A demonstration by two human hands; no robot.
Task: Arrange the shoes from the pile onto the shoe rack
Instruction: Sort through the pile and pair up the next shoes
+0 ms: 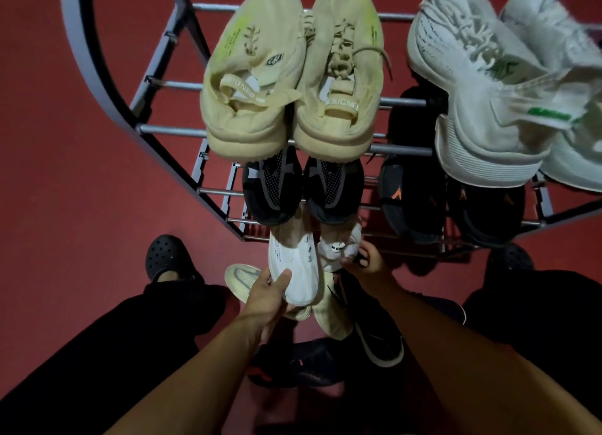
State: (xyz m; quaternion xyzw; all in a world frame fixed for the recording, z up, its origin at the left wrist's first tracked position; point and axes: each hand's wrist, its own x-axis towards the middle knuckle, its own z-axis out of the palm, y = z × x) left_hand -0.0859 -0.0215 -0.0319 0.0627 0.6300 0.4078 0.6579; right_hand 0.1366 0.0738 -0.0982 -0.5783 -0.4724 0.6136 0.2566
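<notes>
Left hand point(267, 291) grips a white sneaker point(293, 271) by its side, thumb laid across the upper, fingers curled under. Right hand point(365, 262) pinches a second white shoe point(335, 252) at its heel area, fingers curled round it. Both shoes sit at the lowest rail of the shoe rack point(169, 131), just ahead of the fingers. Directly above the hands, a black pair point(303, 187) on the middle tier; above that a cream pair point(293, 76) on top. Right of the fingers, a black-and-orange pair point(423, 193) and a white-green pair point(488, 92). Below the hands, the pile point(325, 346): cream and dark shoes on the red floor point(81, 190). Black clogs point(166, 255) on the person's feet flank the hands.
</notes>
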